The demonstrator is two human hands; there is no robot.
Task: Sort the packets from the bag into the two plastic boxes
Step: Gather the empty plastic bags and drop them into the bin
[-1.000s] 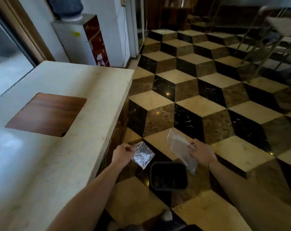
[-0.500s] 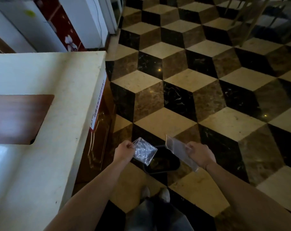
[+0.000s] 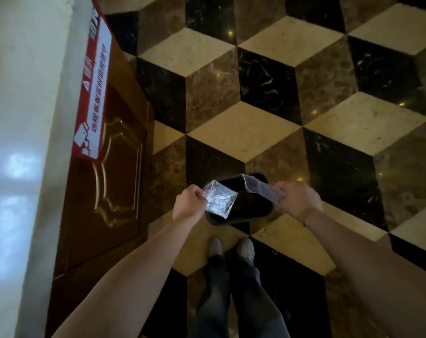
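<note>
Looking straight down now, the person stood over a dark bin on the patterned floor, where a second ago the view had taken in the counter top and far more of the room. Both arms had come in over the bin as the head dropped. The left hand had its fingers curled tight round the corner of a small clear packet, crinkled and shiny, hanging right above the bin's mouth. The right hand pinched a flatter, empty-looking clear bag, one end held, the other poking out over the bin's far rim. Shoes sat just behind the bin; the wooden cabinet and its red sign ran along the left. No plastic boxes were in sight, so this read as a side trip: probably getting rid of wrapping, with the sorting itself not advanced by this stop.
</note>
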